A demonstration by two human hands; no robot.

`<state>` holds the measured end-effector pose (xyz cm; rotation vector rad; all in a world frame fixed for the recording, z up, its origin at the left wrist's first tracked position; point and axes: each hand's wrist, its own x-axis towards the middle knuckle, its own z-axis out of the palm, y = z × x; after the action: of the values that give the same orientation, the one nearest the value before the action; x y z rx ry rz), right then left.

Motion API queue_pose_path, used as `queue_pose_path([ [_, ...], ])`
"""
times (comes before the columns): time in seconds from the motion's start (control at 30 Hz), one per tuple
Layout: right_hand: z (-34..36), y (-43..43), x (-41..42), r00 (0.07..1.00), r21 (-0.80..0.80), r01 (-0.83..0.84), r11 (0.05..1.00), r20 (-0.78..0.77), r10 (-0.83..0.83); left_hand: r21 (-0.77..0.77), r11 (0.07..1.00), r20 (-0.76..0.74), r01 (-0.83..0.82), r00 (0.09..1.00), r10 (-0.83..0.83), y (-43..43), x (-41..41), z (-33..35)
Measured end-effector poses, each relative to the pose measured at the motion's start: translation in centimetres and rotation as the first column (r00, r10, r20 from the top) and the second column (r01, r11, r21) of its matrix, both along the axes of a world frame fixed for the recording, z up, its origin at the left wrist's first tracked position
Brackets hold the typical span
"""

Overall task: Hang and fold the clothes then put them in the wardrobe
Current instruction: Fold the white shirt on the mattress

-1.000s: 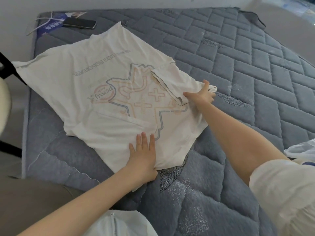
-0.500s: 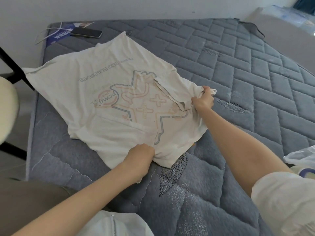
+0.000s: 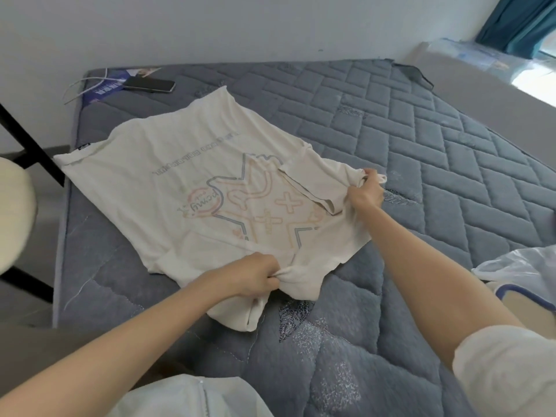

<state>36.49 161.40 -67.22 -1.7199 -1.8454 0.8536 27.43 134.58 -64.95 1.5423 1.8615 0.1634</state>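
Grips the cream printed T-shirt (image 3: 186, 188) spread on the grey quilted mattress (image 3: 421, 176) with both sets of fingers curled tight, left hand (image 3: 255, 276) bunching its near edge, right hand (image 3: 365, 195) pinching its right edge, with the long axis diagonal, hem pointing far-left.

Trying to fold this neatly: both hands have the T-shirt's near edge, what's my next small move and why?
Probably lift that edge toward the far hem, halving the T-shirt: left hand and right hand both grip it, the rest lies flat on the mattress.
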Motion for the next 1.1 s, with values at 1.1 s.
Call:
queue_pose_path([
  [1.1,0.6,4.6,-26.3,0.698,-0.602,-0.359,0.713,-0.681,-0.224,-0.245,0.292,0.167,-0.925,0.256,0.952,-2.2,-27.5,-4.5],
])
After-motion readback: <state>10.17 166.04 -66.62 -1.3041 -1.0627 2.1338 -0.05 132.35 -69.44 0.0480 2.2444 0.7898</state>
